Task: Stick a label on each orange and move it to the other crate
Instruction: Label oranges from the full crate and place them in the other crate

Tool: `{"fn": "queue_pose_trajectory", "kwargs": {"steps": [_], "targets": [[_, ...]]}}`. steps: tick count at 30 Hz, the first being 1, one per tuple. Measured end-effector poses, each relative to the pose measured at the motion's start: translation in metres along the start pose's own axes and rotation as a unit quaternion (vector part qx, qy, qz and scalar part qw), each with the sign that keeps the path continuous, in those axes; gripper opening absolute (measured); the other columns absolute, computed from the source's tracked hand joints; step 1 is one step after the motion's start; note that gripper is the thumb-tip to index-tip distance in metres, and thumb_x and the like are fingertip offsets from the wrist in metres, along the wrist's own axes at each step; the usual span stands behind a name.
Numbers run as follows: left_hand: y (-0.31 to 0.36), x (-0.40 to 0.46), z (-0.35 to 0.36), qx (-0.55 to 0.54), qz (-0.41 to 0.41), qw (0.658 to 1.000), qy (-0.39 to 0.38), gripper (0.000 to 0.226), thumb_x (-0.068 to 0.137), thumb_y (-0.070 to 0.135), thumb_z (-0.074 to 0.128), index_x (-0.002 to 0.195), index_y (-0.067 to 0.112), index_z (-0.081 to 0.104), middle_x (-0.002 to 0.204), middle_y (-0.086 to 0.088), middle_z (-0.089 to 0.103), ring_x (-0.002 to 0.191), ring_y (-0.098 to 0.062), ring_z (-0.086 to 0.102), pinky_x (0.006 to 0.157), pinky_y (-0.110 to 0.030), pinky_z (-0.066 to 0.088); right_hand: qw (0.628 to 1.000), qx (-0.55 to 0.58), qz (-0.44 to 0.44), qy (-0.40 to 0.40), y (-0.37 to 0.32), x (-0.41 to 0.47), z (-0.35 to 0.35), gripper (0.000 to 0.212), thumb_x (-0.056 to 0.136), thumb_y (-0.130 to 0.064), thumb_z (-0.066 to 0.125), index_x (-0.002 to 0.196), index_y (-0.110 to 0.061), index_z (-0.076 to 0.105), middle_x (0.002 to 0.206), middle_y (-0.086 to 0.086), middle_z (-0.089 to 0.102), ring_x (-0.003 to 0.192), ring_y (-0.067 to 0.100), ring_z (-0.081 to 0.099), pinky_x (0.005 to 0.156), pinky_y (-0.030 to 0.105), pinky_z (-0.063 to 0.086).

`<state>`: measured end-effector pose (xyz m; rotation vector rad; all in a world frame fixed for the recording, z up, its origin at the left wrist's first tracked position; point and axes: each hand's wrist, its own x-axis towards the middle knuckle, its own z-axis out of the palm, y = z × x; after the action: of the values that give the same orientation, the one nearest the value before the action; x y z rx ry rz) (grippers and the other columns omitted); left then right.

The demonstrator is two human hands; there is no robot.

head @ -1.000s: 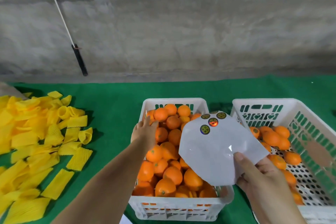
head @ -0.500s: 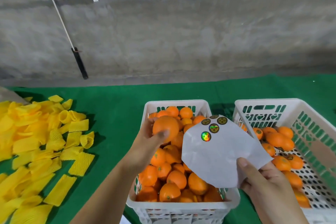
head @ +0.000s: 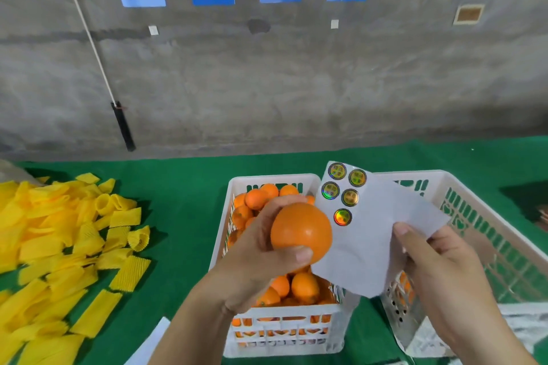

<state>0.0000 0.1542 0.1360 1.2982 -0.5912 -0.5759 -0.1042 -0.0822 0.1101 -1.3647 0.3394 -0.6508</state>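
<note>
I saw green table cloth (head: 184, 187) under two white crates: left crate (head: 275, 332) full of oranges, right crate (head: 480, 204) beside it, contents mostly hidden. Yellow foam nets (head: 59, 246) lay piled far left. Right hand (head: 439, 270) pinched the label sheet (head: 370, 240), five round stickers (head: 343, 216) on it. Left hand (head: 261, 258) curled round one orange (head: 301, 231), raised above the left crate, touching the sheet

A green cloth-covered table (head: 184, 187) carries two white plastic crates (head: 284, 332) (head: 489, 216) side by side. A heap of yellow foam fruit nets (head: 59, 246) lies well to their left.
</note>
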Motion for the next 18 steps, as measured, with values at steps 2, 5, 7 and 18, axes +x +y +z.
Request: {"fn": "queue_pose_trajectory", "kwargs": {"steps": [2,5,7,18], "targets": [[-0.004,-0.005,0.011,-0.008,-0.010,1.000,0.017,0.085,0.061,0.039,0.099,0.138,0.042,0.064,0.147,-0.005,0.060,0.129,-0.035,0.064,0.106,-0.050,0.054,0.999,-0.037,-0.026,0.016,-0.011,-0.005,-0.002,0.023,0.101,-0.014,0.063,0.107,-0.030,0.079,0.109,-0.003,0.080,0.098,0.019,0.076,0.090,0.043,0.054],[-0.005,-0.014,0.024,-0.035,-0.009,0.999,0.008,0.091,0.056,0.041,0.103,0.139,0.032,0.066,0.140,-0.015,0.066,0.125,-0.037,0.066,0.105,-0.046,0.055,0.994,-0.077,-0.066,0.039,-0.020,-0.010,0.000,0.024,0.100,-0.018,0.065,0.106,-0.039,0.075,0.108,-0.004,0.077,0.102,0.026,0.072,0.085,0.044,0.055],[-0.002,-0.019,0.031,-0.048,-0.006,0.999,0.011,0.097,0.046,0.050,0.105,0.135,0.037,0.068,0.136,-0.011,0.068,0.123,-0.034,0.068,0.099,-0.042,0.057,0.979,-0.146,-0.115,0.085,-0.024,-0.014,0.001,0.035,0.096,-0.024,0.071,0.122,-0.045,0.061,0.127,-0.003,0.062,0.115,0.028,0.062,0.092,0.043,0.051],[0.016,-0.036,0.052,0.081,0.055,0.994,0.042,0.086,0.046,0.063,0.099,0.124,0.063,0.062,0.129,0.020,0.065,0.117,-0.017,0.071,0.084,-0.033,0.061,0.803,-0.420,-0.413,-0.086,-0.068,-0.033,0.007,0.032,0.097,-0.037,0.072,0.128,-0.029,0.072,0.121,-0.009,0.059,0.111,0.024,0.048,0.095,0.041,0.042]]}}
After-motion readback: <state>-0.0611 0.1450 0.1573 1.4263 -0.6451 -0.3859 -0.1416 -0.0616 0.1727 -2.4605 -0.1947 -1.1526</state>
